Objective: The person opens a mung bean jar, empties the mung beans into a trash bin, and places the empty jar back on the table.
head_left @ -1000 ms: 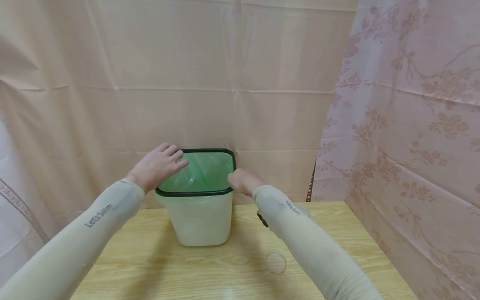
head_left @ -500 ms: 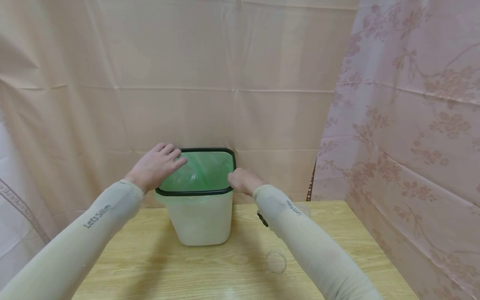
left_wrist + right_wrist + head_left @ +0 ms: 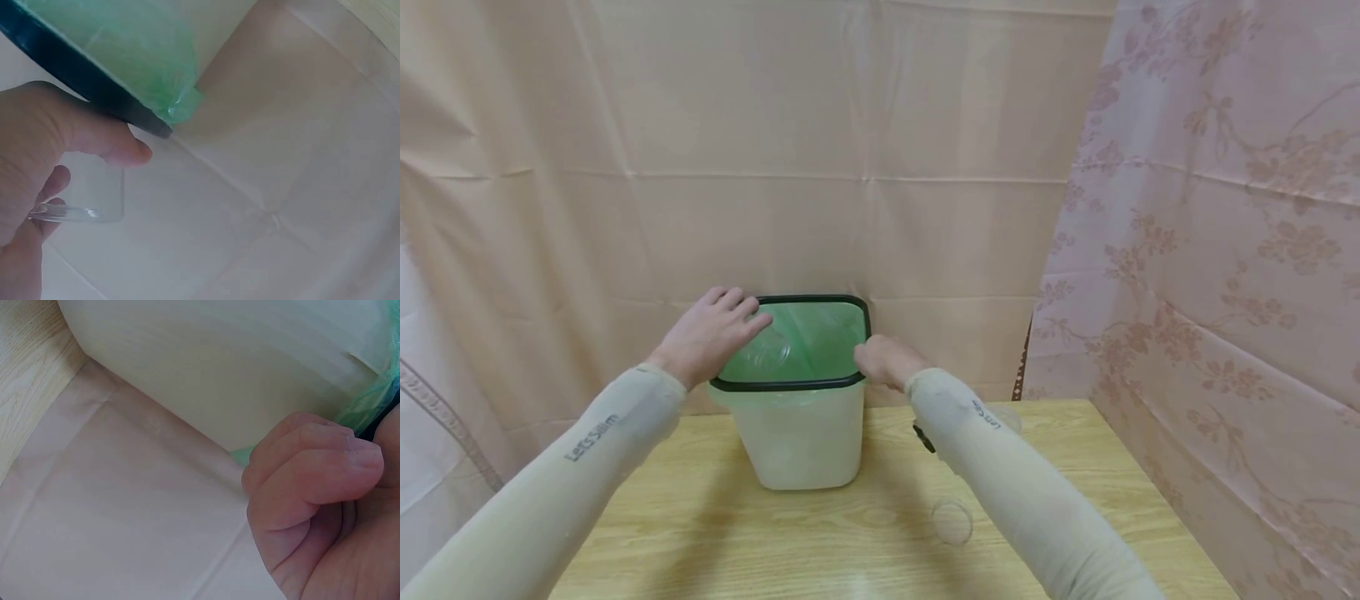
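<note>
A white trash bin (image 3: 801, 442) stands on the table, lined with a green plastic bag (image 3: 827, 333) under a black rim frame (image 3: 797, 385). My left hand (image 3: 709, 333) is over the bin's left side, its thumb alongside the frame. In the left wrist view, its thumb and fingers hold a clear container (image 3: 97, 187), most of which the hand hides from above. At the right side of the rim, my right hand (image 3: 889, 362) grips the bin's edge with curled fingers (image 3: 312, 469); bag film shows beside them in the right wrist view.
A clear round lid-like disc (image 3: 951, 522) lies on the wooden table (image 3: 820, 550), right of the bin. Another clear item (image 3: 1006, 418) is partly hidden behind the right forearm. A beige curtain (image 3: 955, 250) hangs just behind the bin, a floral one (image 3: 1225, 292) at the right.
</note>
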Demonstrator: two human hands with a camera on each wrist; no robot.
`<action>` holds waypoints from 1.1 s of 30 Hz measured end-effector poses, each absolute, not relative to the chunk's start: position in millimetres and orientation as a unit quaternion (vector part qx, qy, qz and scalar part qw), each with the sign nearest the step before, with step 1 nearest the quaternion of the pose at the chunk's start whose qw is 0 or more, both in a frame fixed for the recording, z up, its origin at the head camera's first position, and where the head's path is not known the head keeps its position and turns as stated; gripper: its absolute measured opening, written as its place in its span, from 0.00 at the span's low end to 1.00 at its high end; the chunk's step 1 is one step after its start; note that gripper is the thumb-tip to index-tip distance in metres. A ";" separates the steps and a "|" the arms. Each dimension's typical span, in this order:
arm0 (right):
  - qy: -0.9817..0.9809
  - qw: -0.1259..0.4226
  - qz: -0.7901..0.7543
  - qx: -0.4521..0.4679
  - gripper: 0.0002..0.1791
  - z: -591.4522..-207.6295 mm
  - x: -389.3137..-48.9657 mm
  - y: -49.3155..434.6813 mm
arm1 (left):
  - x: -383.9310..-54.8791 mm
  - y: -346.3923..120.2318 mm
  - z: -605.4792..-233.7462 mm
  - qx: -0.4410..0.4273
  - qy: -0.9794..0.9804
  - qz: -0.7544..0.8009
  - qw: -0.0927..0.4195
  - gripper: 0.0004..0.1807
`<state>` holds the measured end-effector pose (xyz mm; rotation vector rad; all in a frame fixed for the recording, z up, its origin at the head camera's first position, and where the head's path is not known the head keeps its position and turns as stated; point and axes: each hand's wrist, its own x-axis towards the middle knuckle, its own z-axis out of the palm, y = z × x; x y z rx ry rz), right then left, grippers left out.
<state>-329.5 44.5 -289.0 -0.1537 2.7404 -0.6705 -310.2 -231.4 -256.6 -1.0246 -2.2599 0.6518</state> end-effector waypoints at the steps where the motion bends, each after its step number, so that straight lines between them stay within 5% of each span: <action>1: 0.958 0.157 -0.233 -0.054 0.22 -288.9 -329.3 44.4 | -310.0 -231.4 -257.2 -0.382 -0.846 0.241 0.284 0.31; 22: 0.956 0.154 -0.243 -0.054 0.21 -290.3 -329.4 43.3 | -304.7 -244.1 -261.2 -0.352 -0.876 0.160 0.287 0.35; 33: 0.956 0.151 -0.248 -0.049 0.21 -291.7 -329.5 43.9 | -306.1 -245.3 -270.3 -0.340 -0.865 0.133 0.345 0.29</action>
